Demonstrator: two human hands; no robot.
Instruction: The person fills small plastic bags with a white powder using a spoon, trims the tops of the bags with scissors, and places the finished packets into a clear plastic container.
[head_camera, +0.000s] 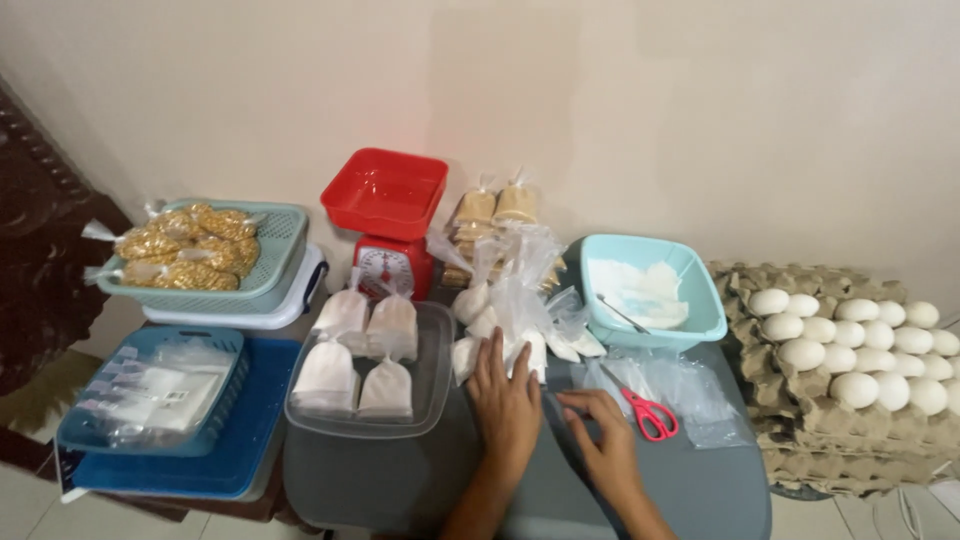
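Left hand (507, 395) flat on bags (520, 340); right hand (600, 435) curled.

We see our left hand (507, 398) flat on the grey table, fingers spread, tips touching the pile of small clear bags of white powder (510, 335) — knotted tops, lying loosely heaped btwn the clear tray and the teal bowl. Our right hand (603, 440) rests palm-down just right of it, fingertips curled on the tabletop, near the red-handled scissors (648, 413) — blades closed, lying flat on empty plastic bags.
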